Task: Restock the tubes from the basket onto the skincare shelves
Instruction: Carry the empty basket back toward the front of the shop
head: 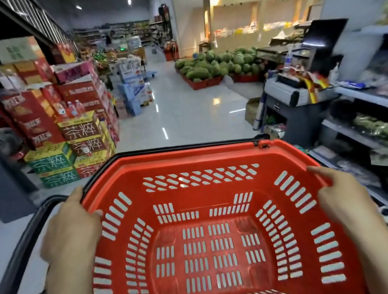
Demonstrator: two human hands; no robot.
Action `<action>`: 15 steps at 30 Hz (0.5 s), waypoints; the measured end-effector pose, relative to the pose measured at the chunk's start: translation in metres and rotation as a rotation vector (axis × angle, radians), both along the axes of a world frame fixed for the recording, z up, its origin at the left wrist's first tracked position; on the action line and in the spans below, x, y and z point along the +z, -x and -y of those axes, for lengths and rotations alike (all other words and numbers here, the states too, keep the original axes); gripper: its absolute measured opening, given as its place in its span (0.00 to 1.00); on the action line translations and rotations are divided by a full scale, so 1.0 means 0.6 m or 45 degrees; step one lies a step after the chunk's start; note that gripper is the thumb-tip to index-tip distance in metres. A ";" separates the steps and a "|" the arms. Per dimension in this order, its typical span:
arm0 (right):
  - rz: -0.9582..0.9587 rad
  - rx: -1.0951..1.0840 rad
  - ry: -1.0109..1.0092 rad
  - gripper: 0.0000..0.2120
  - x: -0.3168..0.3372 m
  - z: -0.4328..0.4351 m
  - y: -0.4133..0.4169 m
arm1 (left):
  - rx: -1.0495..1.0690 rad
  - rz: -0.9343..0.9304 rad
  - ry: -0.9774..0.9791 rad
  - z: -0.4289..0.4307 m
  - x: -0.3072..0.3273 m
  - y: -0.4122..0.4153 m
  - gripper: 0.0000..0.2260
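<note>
The red slotted basket is carried low in front of the person, held between both hands, its ribbed floor and side walls open to view. The left hand grips the basket's left rim, with the thumb hooked over onto the inner wall and the other fingers curled out of sight on the outside. The right hand clasps the right rim, with the thumb lying along the top edge. Its remaining fingers are blurred, so I cannot tell whether they are spread or pressed together. One black handle hangs folded down outside the basket's left side, and another lies along its far rim. Beyond the basket stretches a glossy tiled floor. To the left of the basket and further off stand stacked drink cartons. Straight past the basket's far rim, well apart, is a heap of watermelons. Right of the basket are a checkout counter and grey shelves holding bagged goods.
</note>
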State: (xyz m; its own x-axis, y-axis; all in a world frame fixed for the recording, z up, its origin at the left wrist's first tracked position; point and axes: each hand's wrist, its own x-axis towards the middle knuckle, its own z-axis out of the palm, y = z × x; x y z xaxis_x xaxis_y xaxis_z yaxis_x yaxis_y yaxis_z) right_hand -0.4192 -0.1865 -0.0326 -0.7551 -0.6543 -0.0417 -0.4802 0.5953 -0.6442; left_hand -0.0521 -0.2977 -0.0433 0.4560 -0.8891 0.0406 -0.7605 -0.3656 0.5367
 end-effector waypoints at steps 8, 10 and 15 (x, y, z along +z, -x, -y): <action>-0.015 -0.271 0.078 0.31 -0.005 0.099 0.027 | -0.239 0.013 -0.043 0.210 0.015 0.061 0.30; -0.005 -0.321 0.098 0.29 -0.007 0.124 0.030 | -0.316 0.013 -0.044 0.257 0.020 0.072 0.30; 0.049 -0.463 0.131 0.29 -0.020 0.173 0.041 | -0.465 0.039 0.017 0.351 0.032 0.114 0.29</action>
State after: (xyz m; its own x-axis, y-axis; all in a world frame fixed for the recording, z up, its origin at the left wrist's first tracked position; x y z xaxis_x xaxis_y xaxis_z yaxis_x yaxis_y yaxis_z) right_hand -0.4439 -0.2906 -0.0445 -0.9381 -0.3457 -0.0225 -0.2237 0.6540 -0.7226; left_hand -0.1205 -0.5081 -0.0241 0.1070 -0.9923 0.0620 -0.8554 -0.0601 0.5145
